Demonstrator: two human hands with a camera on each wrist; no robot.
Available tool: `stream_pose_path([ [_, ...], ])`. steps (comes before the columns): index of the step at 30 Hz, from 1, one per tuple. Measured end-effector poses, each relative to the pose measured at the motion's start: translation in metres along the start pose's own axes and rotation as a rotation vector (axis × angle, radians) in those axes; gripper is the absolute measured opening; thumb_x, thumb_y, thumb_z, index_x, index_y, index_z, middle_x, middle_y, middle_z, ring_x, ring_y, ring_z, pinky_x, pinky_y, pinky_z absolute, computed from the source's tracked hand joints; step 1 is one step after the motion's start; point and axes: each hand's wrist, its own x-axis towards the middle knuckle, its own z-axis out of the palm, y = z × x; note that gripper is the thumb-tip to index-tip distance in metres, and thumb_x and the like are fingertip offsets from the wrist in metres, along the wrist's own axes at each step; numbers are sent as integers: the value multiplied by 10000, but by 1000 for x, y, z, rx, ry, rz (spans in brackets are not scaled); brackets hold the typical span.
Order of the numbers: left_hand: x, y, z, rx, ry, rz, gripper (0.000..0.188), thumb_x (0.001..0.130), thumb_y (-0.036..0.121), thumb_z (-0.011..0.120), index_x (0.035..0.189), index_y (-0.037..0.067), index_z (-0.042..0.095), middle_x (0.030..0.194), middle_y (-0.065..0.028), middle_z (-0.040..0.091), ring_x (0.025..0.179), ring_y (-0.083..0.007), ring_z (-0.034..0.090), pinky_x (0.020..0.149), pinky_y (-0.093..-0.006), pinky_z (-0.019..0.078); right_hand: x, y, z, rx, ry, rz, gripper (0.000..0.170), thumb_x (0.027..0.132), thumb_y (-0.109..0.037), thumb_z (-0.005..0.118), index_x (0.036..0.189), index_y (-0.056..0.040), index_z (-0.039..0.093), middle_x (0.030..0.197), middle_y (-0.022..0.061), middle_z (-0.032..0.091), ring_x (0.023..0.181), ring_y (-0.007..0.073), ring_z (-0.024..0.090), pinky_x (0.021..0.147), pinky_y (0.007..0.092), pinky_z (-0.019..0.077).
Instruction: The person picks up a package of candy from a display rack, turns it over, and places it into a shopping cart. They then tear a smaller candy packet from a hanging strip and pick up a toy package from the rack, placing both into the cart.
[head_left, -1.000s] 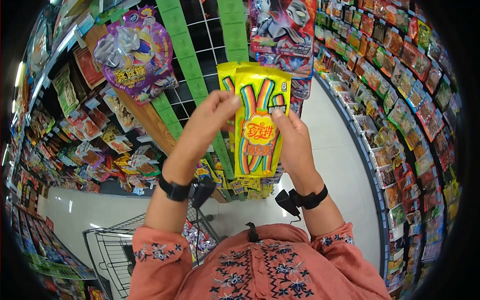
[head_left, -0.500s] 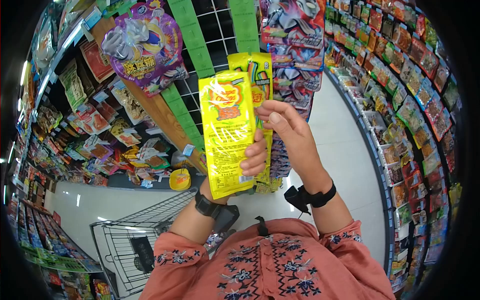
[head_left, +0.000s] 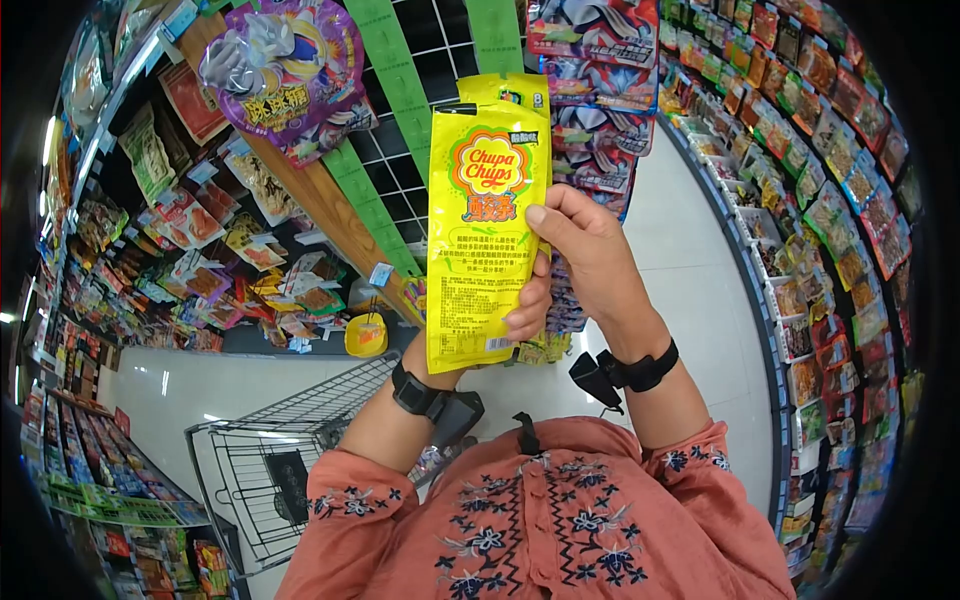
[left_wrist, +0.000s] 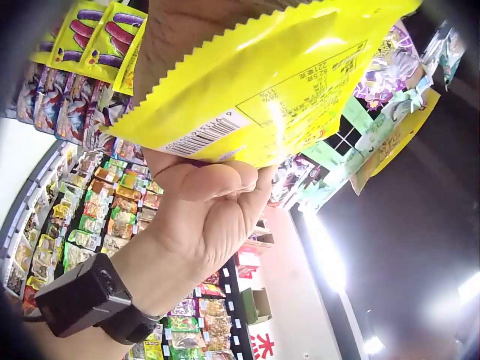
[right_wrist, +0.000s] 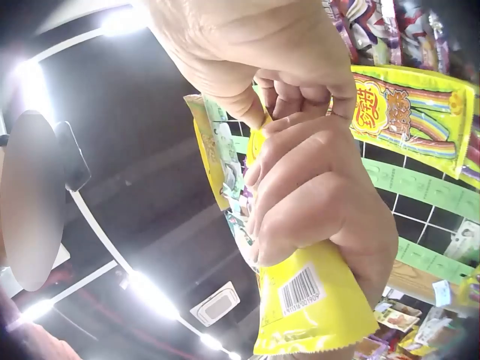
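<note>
A yellow Chupa Chups candy packet (head_left: 480,265) stands upright before the chest, its side with small print and a barcode facing the camera. From behind, my left hand (head_left: 530,308) grips it, fingers curled round the right edge; most of that palm is hidden. My right hand (head_left: 592,250) pinches the same edge higher up, thumb on the printed face. Curled left fingers (right_wrist: 300,191) show round the packet in the right wrist view. Just behind hangs another yellow candy packet (head_left: 508,88), whose rainbow-strip front appears in the right wrist view.
Purple popping-candy bags (head_left: 285,75) and red-blue character packs (head_left: 600,80) hang on either side, along green strips (head_left: 405,100) on a black grid. A wire shopping cart (head_left: 250,450) stands at lower left. Shelves of snack bags (head_left: 830,200) curve along the right.
The packet has turned from its rainbow front to its printed back, in the left hand. The right hand briefly came off the packet, fingers loose, and now pinches its right edge.
</note>
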Motion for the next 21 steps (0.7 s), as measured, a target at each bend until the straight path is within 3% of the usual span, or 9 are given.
stream_pose_path([
  [10,1,7,-1,74,48,-29,582,975,535,425,1133,-13,537,814,-99,548,575,-198,516,505,-314,416,10,-2,-3,33,9,-60,172,976,-215,606,982,-43,603,834,-20,616,642,30,523,594,192,433],
  [13,3,13,3,46,-43,-31,551,978,499,451,1148,-19,535,849,-109,607,608,-199,559,557,-322,456,14,-4,-3,29,-12,-80,177,977,-218,605,982,-40,610,841,-20,620,652,26,524,587,189,430],
  [21,6,22,13,69,-30,-8,534,990,457,453,1174,-38,534,833,-110,584,578,-186,533,510,-308,440,23,-10,-4,38,-40,-58,199,977,-222,602,1002,-26,618,829,0,620,597,53,534,565,193,429],
])
